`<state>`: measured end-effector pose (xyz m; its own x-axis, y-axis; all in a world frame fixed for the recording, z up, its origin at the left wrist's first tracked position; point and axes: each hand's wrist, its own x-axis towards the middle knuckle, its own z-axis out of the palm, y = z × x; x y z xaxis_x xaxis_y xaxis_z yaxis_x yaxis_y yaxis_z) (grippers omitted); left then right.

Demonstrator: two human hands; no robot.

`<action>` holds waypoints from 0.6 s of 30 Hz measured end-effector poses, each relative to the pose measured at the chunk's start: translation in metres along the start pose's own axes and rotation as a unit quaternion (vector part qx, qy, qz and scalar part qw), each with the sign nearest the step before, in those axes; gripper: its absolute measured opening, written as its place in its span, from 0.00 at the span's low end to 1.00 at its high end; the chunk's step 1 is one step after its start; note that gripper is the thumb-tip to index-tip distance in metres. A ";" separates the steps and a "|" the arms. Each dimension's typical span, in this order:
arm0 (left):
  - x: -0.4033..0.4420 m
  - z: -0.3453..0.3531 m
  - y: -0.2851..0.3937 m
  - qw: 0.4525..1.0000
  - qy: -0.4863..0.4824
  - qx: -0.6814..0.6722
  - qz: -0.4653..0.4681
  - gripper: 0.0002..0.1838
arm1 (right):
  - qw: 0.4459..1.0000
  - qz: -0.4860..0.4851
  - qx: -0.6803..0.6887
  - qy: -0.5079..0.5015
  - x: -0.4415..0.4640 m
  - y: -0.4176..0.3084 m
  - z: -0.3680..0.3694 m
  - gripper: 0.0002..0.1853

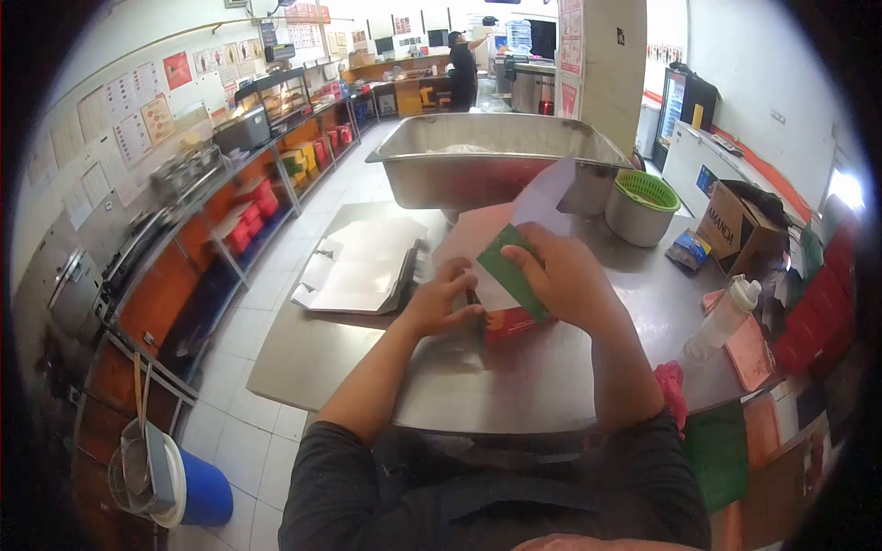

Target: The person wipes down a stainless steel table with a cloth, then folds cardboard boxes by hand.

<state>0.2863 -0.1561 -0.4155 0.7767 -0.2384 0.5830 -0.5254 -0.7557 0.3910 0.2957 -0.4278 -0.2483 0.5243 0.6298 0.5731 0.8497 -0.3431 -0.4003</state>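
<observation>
A partly folded cardboard box point(501, 296), white inside with green and red outer panels, is between my hands above the steel table point(441, 386). My right hand point(562, 275) grips its green side panel, thumb pressed on the face. At the box's left edge, my left hand point(444, 301) has its fingers curled on the cardboard. One white flap rises past my right hand. To the left lies a stack of flat white cardboard blanks point(363, 262). Part of the box is hidden by my hands.
A large steel pan point(478, 179) stands at the table's back, with a green basket point(648, 190) in a pot beside it. Rightward are a carton point(735, 225), a blue packet point(687, 250) and a clear bottle point(724, 317). A person point(462, 73) stands far back.
</observation>
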 end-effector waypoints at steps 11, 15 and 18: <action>0.006 0.024 0.039 0.998 -0.036 0.034 0.029 0.26 | 0.947 0.037 -0.302 -0.100 0.011 0.051 0.090 0.13; 0.004 0.033 0.029 0.998 -0.013 0.034 0.042 0.23 | 0.946 0.056 -0.306 -0.093 0.012 0.054 0.107 0.12; 0.001 0.033 0.031 0.998 0.022 0.007 0.054 0.21 | 0.937 0.061 -0.332 -0.087 0.009 0.050 0.100 0.12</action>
<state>0.2824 -0.1996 -0.4261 0.6999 -0.2929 0.6514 -0.5999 -0.7360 0.3137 0.3374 -0.3696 -0.3345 0.6524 0.6410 0.4044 0.6606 -0.7424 0.1111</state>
